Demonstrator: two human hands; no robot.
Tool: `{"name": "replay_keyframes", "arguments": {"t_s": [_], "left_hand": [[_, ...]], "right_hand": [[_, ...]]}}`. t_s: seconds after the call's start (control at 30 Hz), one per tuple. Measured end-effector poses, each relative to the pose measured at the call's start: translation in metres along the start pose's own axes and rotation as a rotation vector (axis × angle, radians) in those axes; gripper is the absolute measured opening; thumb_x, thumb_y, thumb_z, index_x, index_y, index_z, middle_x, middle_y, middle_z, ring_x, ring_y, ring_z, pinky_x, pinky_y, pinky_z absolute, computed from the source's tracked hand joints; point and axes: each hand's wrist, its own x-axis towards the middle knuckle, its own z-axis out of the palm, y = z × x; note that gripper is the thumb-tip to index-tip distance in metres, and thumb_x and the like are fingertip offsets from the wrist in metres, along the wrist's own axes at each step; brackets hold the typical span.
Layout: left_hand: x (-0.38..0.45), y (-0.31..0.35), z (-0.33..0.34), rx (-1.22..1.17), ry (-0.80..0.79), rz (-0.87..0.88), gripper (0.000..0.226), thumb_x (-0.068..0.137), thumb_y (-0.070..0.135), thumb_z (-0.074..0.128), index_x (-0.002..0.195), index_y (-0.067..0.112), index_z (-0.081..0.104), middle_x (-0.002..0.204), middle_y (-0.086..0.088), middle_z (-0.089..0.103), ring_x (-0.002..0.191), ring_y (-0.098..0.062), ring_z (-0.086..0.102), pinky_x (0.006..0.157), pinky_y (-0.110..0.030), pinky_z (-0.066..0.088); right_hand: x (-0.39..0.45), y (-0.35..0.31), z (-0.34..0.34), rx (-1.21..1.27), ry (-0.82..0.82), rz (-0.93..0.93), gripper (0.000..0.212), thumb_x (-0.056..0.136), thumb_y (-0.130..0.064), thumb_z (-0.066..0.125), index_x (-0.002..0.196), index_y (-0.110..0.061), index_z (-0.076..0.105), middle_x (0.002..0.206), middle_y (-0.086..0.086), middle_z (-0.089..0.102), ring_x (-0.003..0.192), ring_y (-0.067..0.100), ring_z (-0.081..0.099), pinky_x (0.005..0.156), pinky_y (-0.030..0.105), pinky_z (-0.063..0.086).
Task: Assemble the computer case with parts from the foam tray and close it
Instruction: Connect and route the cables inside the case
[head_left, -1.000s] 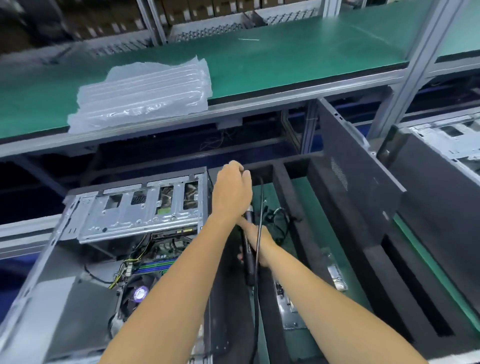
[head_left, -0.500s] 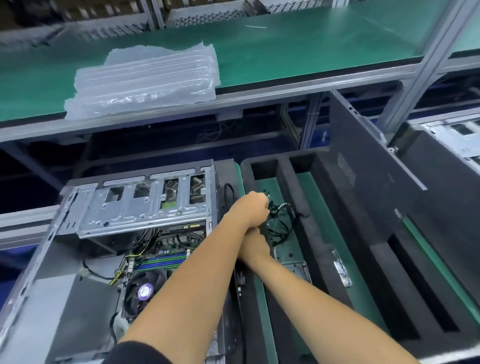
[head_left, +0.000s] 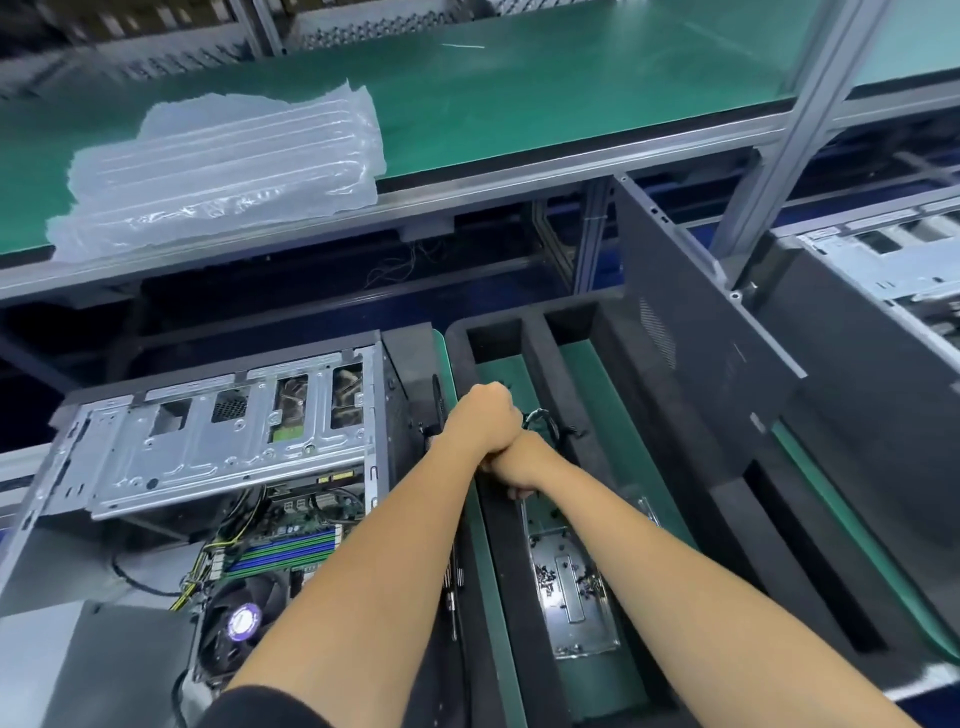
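The open computer case (head_left: 218, 452) lies at the left, with its silver drive cage, motherboard and fan showing. Right of it stands the black foam tray (head_left: 618, 415). A silver metal bracket (head_left: 571, 592) with small screws lies in the tray's left slot. My left hand (head_left: 483, 415) is a fist over the tray's left wall, and a black cable bundle (head_left: 545, 421) sticks out from it. My right hand (head_left: 519, 460) is pressed against it from below with fingers curled under; what they hold is hidden.
A dark side panel (head_left: 696, 338) leans upright in the tray's right part. Another case (head_left: 893, 260) sits at the far right. Clear air-cushion packaging (head_left: 223, 171) lies on the green shelf (head_left: 519, 88) behind. An aluminium post (head_left: 779, 130) rises at the right.
Both hands have come down and toward me, from above the case's far corner to the tray's left slot. The long black part seen in my right hand earlier is out of sight.
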Motion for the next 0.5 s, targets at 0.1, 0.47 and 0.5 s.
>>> {"name": "replay_keyframes", "arguments": {"t_s": [0.1,0.47,0.5], "left_hand": [[0.006,0.004,0.004,-0.044,0.016,-0.051,0.026,0.092,0.012,0.045,0.067,0.007,0.045,0.078,-0.014,0.058,0.069,-0.028,0.052,0.062,-0.032,0.041],[0.008,0.026,0.008,-0.228,0.554,0.145,0.014,0.091,0.016,0.048,0.083,0.014,0.059,0.083,0.003,0.060,0.075,-0.011,0.052,0.066,-0.023,0.040],[0.009,0.025,0.007,-0.217,0.570,0.143,0.014,0.091,0.017,0.048,0.083,0.016,0.059,0.083,0.003,0.060,0.076,-0.010,0.051,0.066,-0.023,0.040]], "right_hand": [[0.008,0.014,-0.024,-0.129,0.220,-0.005,0.015,0.092,-0.012,0.051,0.102,-0.005,0.060,0.108,0.017,0.063,0.087,0.032,0.062,0.064,0.032,0.044],[0.048,0.029,-0.044,-0.378,0.302,-0.018,0.049,0.096,-0.011,0.052,0.143,-0.015,0.041,0.148,0.012,0.034,0.118,0.033,0.055,0.086,0.041,0.048],[0.049,0.029,-0.042,-0.402,0.285,-0.012,0.052,0.095,-0.011,0.053,0.144,-0.015,0.039,0.147,0.012,0.035,0.119,0.033,0.055,0.088,0.041,0.048]]}}
